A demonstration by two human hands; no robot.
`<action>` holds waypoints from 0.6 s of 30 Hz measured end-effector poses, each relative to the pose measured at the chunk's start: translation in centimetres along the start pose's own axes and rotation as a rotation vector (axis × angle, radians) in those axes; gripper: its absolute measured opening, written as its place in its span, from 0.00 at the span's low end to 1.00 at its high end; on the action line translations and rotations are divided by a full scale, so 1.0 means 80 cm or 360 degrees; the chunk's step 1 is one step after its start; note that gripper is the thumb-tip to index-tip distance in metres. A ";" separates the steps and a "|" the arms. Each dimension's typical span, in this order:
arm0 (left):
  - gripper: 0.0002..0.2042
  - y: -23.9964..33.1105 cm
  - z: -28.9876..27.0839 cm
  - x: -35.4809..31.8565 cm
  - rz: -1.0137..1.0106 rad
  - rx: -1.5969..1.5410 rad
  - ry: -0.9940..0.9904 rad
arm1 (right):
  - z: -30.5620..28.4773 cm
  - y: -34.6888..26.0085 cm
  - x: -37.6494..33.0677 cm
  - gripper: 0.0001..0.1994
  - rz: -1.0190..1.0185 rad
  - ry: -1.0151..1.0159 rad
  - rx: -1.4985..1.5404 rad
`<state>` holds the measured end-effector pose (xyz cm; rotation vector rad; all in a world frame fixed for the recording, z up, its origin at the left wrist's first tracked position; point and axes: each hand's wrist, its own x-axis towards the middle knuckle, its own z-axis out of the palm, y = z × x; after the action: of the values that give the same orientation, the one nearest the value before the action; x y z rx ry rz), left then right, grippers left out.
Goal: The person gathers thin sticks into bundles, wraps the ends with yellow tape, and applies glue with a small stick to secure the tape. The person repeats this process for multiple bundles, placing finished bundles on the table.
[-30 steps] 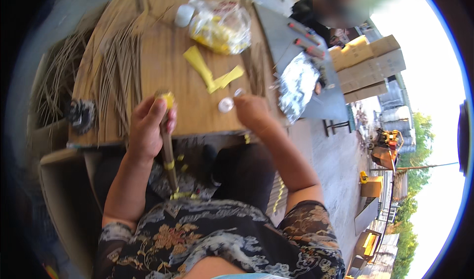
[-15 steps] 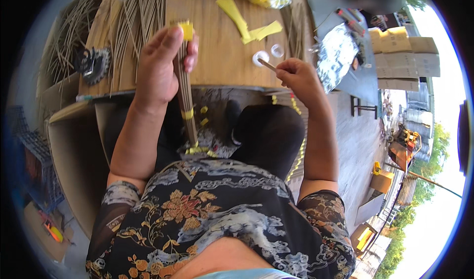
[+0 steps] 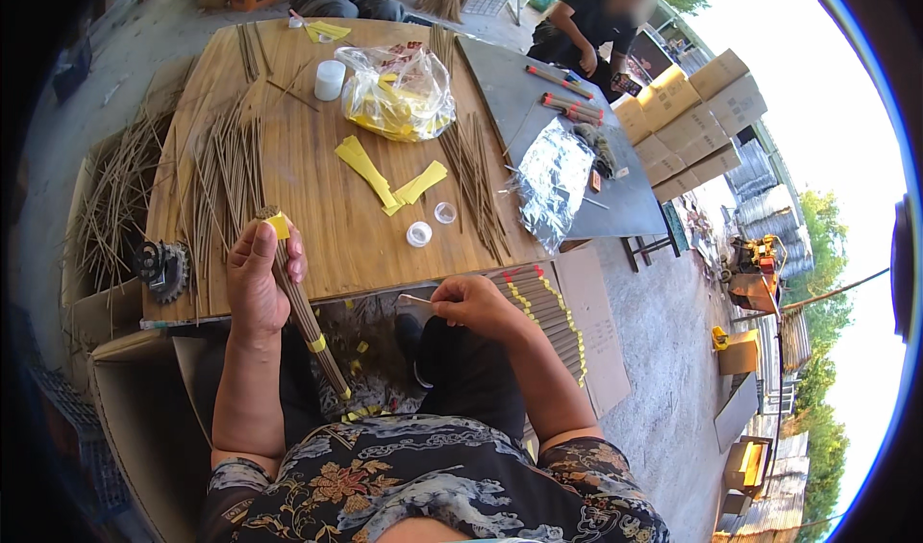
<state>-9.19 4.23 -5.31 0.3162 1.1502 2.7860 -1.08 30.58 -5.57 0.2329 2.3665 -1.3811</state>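
My left hand [image 3: 258, 278] is closed around a bundle of brown incense sticks [image 3: 306, 317] that slants down toward my lap, with a yellow paper band near its lower end and a yellow strip at its top. My right hand [image 3: 471, 304] pinches a thin stick or brush at the wooden table's [image 3: 317, 245] front edge. Just beyond it lie a small white cap [image 3: 419, 233] and a small clear cup [image 3: 445, 213]. Yellow paper strips [image 3: 385, 176] lie in the middle of the table.
Loose sticks [image 3: 216, 173] cover the table's left side, another row [image 3: 476, 182] its right. A plastic bag of yellow paper [image 3: 399, 91] and a white cup [image 3: 330, 79] stand farther back. Banded bundles [image 3: 548, 312] lie at my right. Other people work beyond the grey table [image 3: 577, 158].
My head has tipped up, so more of the table shows. My right hand has come down from the small caps to the table's front edge. The left hand keeps its bundle.
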 end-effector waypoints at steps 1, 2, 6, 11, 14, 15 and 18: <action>0.15 -0.001 0.001 0.000 -0.0001 -0.0010 -0.0008 | -0.001 -0.004 -0.005 0.07 -0.0018 0.0006 -0.0006; 0.15 -0.001 0.000 -0.002 -0.0005 -0.0014 -0.0012 | 0.001 -0.008 -0.010 0.07 -0.0035 0.0007 -0.0005; 0.15 0.004 0.001 -0.010 0.0000 -0.0031 -0.0058 | 0.005 -0.024 -0.030 0.06 -0.0196 0.0048 0.0278; 0.14 0.011 0.015 -0.023 -0.0013 -0.0113 -0.0267 | 0.009 -0.065 -0.054 0.05 -0.0296 0.0099 0.0811; 0.13 0.012 0.025 -0.034 0.0032 -0.0083 -0.0347 | 0.016 -0.075 -0.065 0.04 -0.0414 0.0083 0.0931; 0.13 0.012 0.027 -0.040 0.0011 -0.0104 -0.0350 | 0.019 -0.077 -0.069 0.03 -0.0443 0.0083 0.0949; 0.13 0.010 0.036 -0.054 -0.0023 -0.0157 -0.0383 | 0.027 -0.085 -0.078 0.03 -0.0538 0.0132 0.0960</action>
<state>-4.33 4.85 -3.38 0.6104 0.9529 2.6880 2.91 25.63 1.48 0.0482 2.0479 -2.2685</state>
